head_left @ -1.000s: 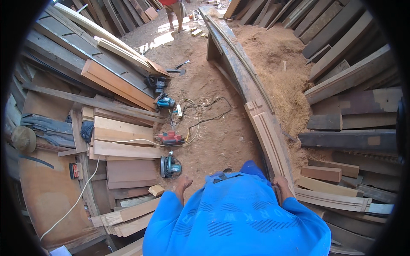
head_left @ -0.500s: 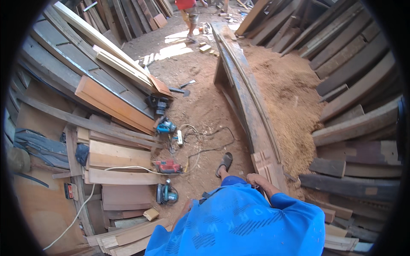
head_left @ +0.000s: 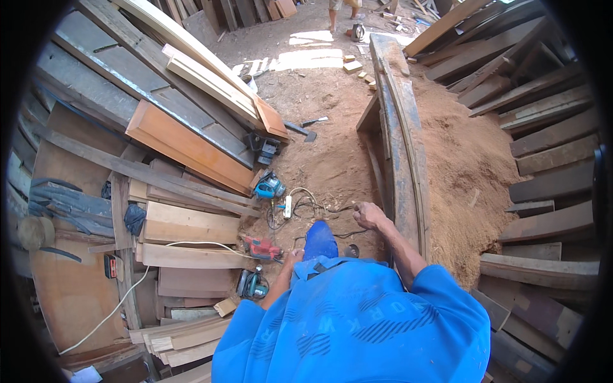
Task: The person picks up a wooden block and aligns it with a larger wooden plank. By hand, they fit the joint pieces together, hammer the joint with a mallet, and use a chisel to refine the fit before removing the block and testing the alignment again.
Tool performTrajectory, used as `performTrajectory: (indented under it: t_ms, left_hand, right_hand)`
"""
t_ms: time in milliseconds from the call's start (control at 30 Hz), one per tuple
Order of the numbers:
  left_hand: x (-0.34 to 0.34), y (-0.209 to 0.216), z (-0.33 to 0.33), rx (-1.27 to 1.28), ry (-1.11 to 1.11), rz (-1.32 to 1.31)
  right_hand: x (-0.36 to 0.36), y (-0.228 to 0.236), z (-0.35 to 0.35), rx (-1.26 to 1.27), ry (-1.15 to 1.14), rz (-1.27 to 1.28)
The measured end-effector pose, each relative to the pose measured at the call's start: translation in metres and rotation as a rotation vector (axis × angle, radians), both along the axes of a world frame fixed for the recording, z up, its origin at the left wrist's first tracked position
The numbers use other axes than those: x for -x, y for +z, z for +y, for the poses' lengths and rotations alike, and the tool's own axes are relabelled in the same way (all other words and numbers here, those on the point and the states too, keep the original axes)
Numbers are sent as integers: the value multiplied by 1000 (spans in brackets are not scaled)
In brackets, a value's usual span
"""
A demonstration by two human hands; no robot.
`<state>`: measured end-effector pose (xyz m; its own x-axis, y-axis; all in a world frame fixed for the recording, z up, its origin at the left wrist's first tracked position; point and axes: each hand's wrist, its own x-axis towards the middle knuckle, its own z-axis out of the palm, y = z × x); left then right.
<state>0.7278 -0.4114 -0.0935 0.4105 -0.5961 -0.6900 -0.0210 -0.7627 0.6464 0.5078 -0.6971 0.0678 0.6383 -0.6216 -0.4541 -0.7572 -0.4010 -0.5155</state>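
Observation:
My right hand [head_left: 369, 217] is held out in front of my body, fingers curled in, with nothing visible in it. It hangs in the air left of the long wooden workbench [head_left: 403, 147], and a dark cable on the ground shows close to its fingertips. My left hand [head_left: 292, 258] is low by my waist, beside a red power tool [head_left: 262, 248]; its fingers are partly hidden, so I cannot tell whether it holds anything. A teal power tool [head_left: 254, 285] lies just below that. Farther forward are a blue power tool [head_left: 269, 186] and a white power strip [head_left: 288, 207].
Boards [head_left: 191, 223] lean in rows on the left, and dark planks [head_left: 549, 156] on the right. Sawdust [head_left: 460, 153] is heaped beside the bench. A hammer-like tool [head_left: 305, 131] lies on the ground ahead. Another person's legs [head_left: 333, 16] show at the far end.
My right hand has swung forward from the bench's near end. My left hand has come forward from beside my body. The view has shifted, and the bench now appears farther right.

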Motion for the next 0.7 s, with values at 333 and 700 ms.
performTrajectory:
  t_ms: [333, 700]
  left_hand:
    - [-83, -58, -66, -395, -297, 52]
    - [-279, -1, -404, 84, -120, -212]
  right_hand:
    - [-71, -34, -151, -154, 49, 24]
    - [-96, -75, -310, -290, -308, 107]
